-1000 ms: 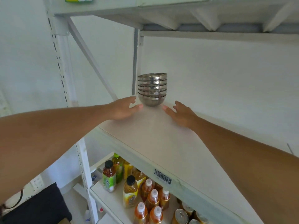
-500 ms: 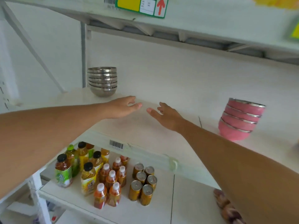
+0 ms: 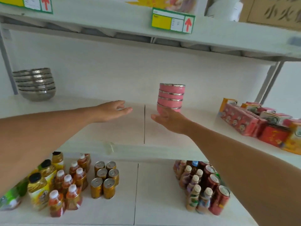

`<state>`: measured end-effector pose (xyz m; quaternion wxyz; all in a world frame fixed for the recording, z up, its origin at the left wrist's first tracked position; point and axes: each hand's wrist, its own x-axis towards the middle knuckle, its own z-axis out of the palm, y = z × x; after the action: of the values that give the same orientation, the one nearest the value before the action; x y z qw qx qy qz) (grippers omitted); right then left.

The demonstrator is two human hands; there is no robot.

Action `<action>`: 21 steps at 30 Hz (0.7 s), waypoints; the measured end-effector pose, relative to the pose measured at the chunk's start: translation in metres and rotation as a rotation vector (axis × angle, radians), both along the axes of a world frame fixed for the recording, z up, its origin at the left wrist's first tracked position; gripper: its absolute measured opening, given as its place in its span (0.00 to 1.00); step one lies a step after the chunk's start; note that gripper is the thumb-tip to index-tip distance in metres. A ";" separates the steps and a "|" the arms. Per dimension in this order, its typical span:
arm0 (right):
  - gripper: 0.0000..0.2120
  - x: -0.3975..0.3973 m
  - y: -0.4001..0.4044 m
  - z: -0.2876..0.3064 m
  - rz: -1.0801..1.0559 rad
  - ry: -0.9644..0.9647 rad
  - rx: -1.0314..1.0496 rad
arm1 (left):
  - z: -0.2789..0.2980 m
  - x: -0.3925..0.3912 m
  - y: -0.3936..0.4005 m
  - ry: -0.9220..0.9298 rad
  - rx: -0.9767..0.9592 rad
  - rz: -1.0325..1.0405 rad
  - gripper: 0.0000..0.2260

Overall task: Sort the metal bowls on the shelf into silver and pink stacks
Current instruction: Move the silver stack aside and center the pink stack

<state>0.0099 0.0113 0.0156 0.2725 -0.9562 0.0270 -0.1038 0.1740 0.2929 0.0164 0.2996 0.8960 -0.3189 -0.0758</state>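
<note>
A stack of four round pink bowls with bright metal rims [image 3: 171, 97] stands upright on the white shelf [image 3: 114, 137], towards its back edge and a little right of the dark seam that splits the board. Their sides are smooth and glossy, each rim showing as a thin silver band between pink layers. Well apart, at the back left corner of the same shelf, sits a nested stack of shallow silver metal bowls [image 3: 36, 84]; their surfaces are shiny and mottled with reflections, the lowest bowl rounded at the base.

The right hand [image 3: 169, 119] reaches in just in front of the pink stack, palm down, its grip loose and holding nothing; the fingers lie at the foot of the lowest pink bowl, and whether they touch it cannot be told. The left hand [image 3: 112, 110] hovers left of the seam, fingers stretched forward and relaxed, its grip open and empty.

At the shelf's right end lie red and orange printed cartons [image 3: 254, 123]. On the lower shelf [image 3: 136, 201] stand plastic bottles of amber drink with white caps [image 3: 70, 185], a cluster of gold cans [image 3: 104, 178] and, to the right, more bottles and red cans [image 3: 205, 190]. A yellow and green label with a red arrow [image 3: 172, 22] hangs on the front edge of the shelf above.
</note>
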 end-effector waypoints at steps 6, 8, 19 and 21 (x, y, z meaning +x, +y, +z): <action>0.48 -0.041 -0.106 0.002 -0.074 0.060 -0.041 | 0.003 -0.032 -0.096 -0.027 0.016 -0.037 0.60; 0.51 -0.049 -0.139 0.002 -0.112 0.048 -0.034 | -0.003 -0.040 -0.116 -0.018 0.019 -0.042 0.60; 0.52 -0.006 -0.180 -0.009 -0.104 0.026 0.040 | -0.004 -0.027 -0.140 0.009 -0.013 -0.014 0.69; 0.53 0.010 -0.171 -0.011 -0.100 0.017 0.040 | -0.003 -0.016 -0.141 0.000 -0.005 -0.035 0.71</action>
<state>0.0204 -0.1598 0.0047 0.2857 -0.9489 0.0789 -0.1085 0.1585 0.1521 0.0133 0.3006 0.8895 -0.3348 -0.0802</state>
